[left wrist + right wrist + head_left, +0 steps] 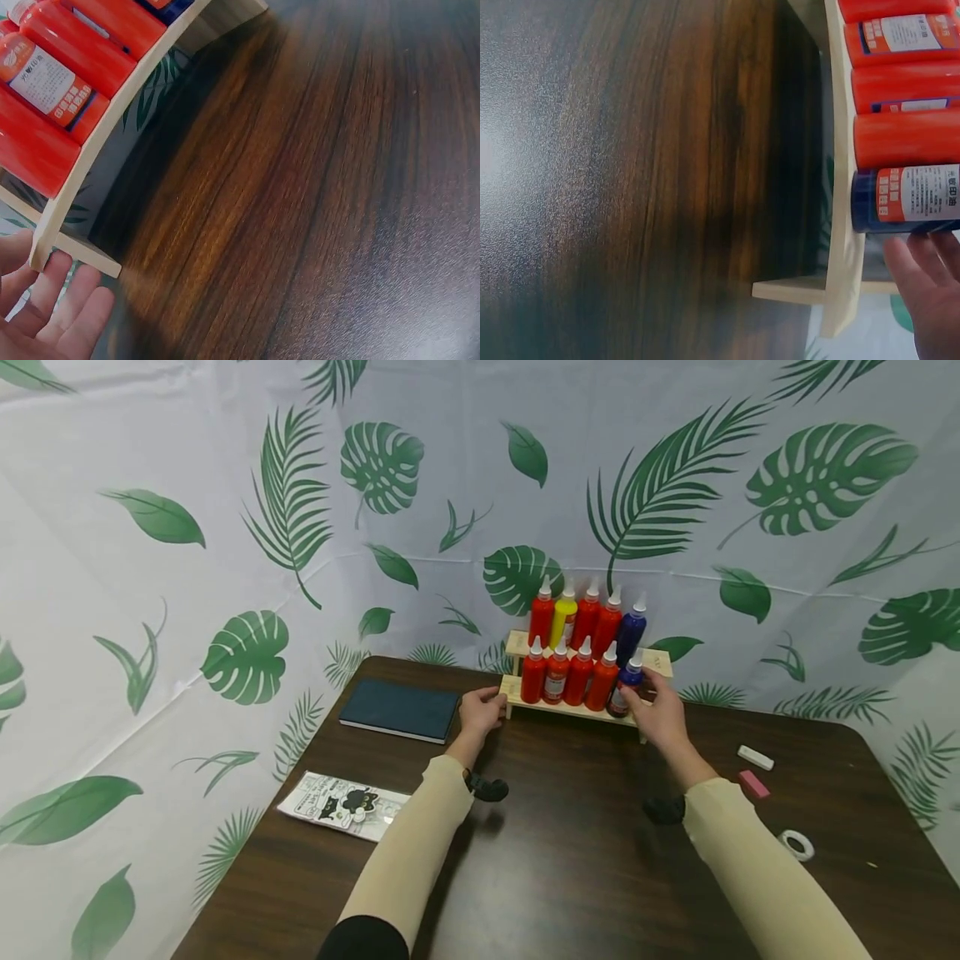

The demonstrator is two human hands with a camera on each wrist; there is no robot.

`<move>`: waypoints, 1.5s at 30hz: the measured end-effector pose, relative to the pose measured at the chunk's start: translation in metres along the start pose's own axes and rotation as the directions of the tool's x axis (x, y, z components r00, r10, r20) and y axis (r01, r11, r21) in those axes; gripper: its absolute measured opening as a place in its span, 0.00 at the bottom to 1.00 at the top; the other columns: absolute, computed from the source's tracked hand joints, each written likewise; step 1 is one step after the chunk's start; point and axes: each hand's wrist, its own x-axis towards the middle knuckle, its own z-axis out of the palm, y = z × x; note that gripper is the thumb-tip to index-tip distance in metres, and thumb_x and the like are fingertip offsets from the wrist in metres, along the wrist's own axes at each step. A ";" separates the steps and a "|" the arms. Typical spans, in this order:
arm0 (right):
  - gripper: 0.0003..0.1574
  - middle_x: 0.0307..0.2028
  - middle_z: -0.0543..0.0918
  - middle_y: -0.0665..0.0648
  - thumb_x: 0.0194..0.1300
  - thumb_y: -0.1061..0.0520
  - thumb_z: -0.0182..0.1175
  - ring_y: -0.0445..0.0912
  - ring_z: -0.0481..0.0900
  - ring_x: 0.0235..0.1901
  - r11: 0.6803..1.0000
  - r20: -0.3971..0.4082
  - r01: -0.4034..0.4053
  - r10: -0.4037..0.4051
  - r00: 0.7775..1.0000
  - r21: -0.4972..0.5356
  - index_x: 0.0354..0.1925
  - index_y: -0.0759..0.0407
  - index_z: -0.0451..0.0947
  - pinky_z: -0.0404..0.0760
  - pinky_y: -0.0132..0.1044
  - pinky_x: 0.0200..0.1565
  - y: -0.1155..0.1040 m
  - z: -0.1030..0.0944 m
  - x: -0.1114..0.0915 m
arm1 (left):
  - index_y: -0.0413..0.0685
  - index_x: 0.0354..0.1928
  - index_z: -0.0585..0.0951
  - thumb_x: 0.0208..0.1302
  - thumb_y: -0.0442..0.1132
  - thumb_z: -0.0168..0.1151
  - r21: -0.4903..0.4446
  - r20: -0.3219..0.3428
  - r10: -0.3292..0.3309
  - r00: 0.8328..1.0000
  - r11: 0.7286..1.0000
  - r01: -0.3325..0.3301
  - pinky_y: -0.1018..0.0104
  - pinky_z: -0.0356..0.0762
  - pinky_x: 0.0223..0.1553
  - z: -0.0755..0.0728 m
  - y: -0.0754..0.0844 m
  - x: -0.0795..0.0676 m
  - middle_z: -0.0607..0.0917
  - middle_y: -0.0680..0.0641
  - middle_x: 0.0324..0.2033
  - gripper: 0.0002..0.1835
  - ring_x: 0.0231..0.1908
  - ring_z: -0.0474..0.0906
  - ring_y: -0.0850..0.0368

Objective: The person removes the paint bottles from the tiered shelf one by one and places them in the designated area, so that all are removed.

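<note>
Left arm [412,852]: extended upward from the bottom edge, head view.
Left hand [481,710]: thumb set opposite bent fingers, lower left corner, left wrist view.
Right arm [753,868]: angled in from lower right.
Right hand [660,712]: turned leftward, fingers reached out.

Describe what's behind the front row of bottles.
Behind the front bottles, a higher wooden shelf holds three red bottles, a yellow one and a blue one. Front nozzles partly cover them; the shelf directly beneath is hidden.
</note>
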 end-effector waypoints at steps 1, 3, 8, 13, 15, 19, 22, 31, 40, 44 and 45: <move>0.35 0.57 0.72 0.74 0.69 0.54 0.57 0.67 0.73 0.56 1.000 0.000 -0.002 0.002 1.000 -0.003 0.68 0.67 0.59 0.70 0.58 0.57 0.000 0.000 0.000 | 0.43 0.52 0.82 0.63 0.39 0.64 0.004 -0.006 -0.005 1.000 1.000 0.006 0.65 0.82 0.28 0.000 0.000 0.002 0.87 0.44 0.35 0.16 0.37 0.85 0.49; 0.35 0.57 0.72 0.74 0.69 0.54 0.56 0.67 0.73 0.56 1.000 -0.001 -0.004 0.004 1.000 -0.007 0.68 0.67 0.59 0.70 0.59 0.57 -0.001 0.000 0.001 | 0.44 0.51 0.83 0.63 0.39 0.65 0.015 -0.014 -0.022 1.000 1.000 0.022 0.66 0.82 0.27 0.000 0.001 0.005 0.88 0.44 0.33 0.15 0.35 0.86 0.50; 0.34 0.57 0.72 0.74 0.70 0.54 0.56 0.67 0.73 0.56 1.000 -0.004 -0.010 0.010 1.000 -0.007 0.67 0.67 0.60 0.70 0.59 0.57 -0.002 0.001 0.000 | 0.45 0.50 0.84 0.62 0.38 0.66 0.019 -0.021 -0.067 0.998 0.998 0.067 0.65 0.82 0.26 0.001 0.001 0.010 0.88 0.45 0.32 0.14 0.32 0.86 0.53; 0.35 0.58 0.71 0.73 0.70 0.51 0.56 0.67 0.71 0.57 0.999 -0.004 -0.034 0.034 0.999 0.000 0.68 0.64 0.59 0.71 0.59 0.57 -0.001 -0.001 -0.003 | 0.46 0.48 0.85 0.62 0.38 0.66 0.022 -0.032 -0.087 0.996 0.996 0.088 0.65 0.82 0.26 0.002 0.003 0.011 0.88 0.45 0.31 0.13 0.32 0.86 0.53; 0.36 0.59 0.71 0.73 0.70 0.50 0.55 0.67 0.70 0.58 0.999 0.006 -0.044 0.044 0.999 0.003 0.69 0.63 0.59 0.71 0.59 0.56 0.000 -0.003 -0.007 | 0.47 0.48 0.85 0.61 0.38 0.66 0.029 -0.034 -0.105 0.994 0.994 0.106 0.65 0.82 0.26 0.003 0.003 0.011 0.88 0.45 0.31 0.13 0.32 0.86 0.53; 0.37 0.59 0.71 0.74 0.70 0.49 0.55 0.67 0.70 0.58 1.000 0.005 -0.019 0.019 1.000 0.017 0.69 0.65 0.58 0.70 0.60 0.56 0.003 -0.013 -0.017 | 0.49 0.47 0.86 0.61 0.38 0.67 0.040 -0.038 -0.140 0.989 0.989 0.142 0.65 0.82 0.25 0.005 0.001 0.014 0.88 0.46 0.31 0.12 0.32 0.86 0.53; 0.37 0.57 0.72 0.74 0.70 0.49 0.56 0.66 0.72 0.56 1.000 -0.027 0.008 -0.007 1.000 0.025 0.68 0.66 0.60 0.71 0.60 0.55 0.008 -0.022 -0.025 | 0.48 0.47 0.86 0.61 0.38 0.67 0.030 -0.035 -0.135 0.990 0.990 0.136 0.64 0.82 0.26 0.004 0.002 0.012 0.88 0.46 0.31 0.12 0.33 0.86 0.53; 0.32 0.50 0.78 0.70 0.66 0.52 0.61 0.42 0.76 0.44 1.000 -0.209 -0.005 0.003 0.978 -0.011 0.62 0.68 0.68 0.71 0.20 0.42 0.038 -0.050 -0.060 | 0.48 0.46 0.86 0.60 0.40 0.67 -0.001 -0.034 -0.109 0.993 0.994 0.109 0.64 0.83 0.28 0.001 0.005 0.006 0.88 0.45 0.32 0.12 0.35 0.86 0.51; 0.33 0.50 0.78 0.72 0.66 0.53 0.62 0.43 0.76 0.42 0.997 -0.209 -0.066 0.056 0.976 -0.040 0.62 0.70 0.67 0.66 0.15 0.38 0.067 -0.051 -0.085 | 0.51 0.43 0.87 0.58 0.41 0.69 0.004 -0.063 -0.139 0.988 0.990 0.140 0.65 0.82 0.26 0.003 0.002 0.011 0.88 0.49 0.28 0.10 0.30 0.86 0.56; 0.32 0.49 0.78 0.73 0.66 0.54 0.61 0.58 0.76 0.47 0.999 -0.172 -0.042 0.035 0.985 -0.035 0.61 0.71 0.67 0.65 0.15 0.39 0.074 -0.042 -0.089 | 0.50 0.43 0.87 0.58 0.41 0.69 0.006 -0.064 -0.137 0.988 0.990 0.138 0.65 0.82 0.25 0.004 0.003 0.010 0.88 0.49 0.28 0.10 0.30 0.86 0.55; 0.32 0.49 0.78 0.73 0.66 0.54 0.61 0.59 0.76 0.47 0.999 -0.169 -0.037 0.031 0.985 -0.032 0.61 0.71 0.67 0.66 0.14 0.39 0.076 -0.040 -0.090 | 0.50 0.43 0.87 0.58 0.41 0.69 0.008 -0.064 -0.137 0.989 0.990 0.138 0.65 0.82 0.25 0.004 0.003 0.010 0.88 0.49 0.28 0.10 0.31 0.86 0.55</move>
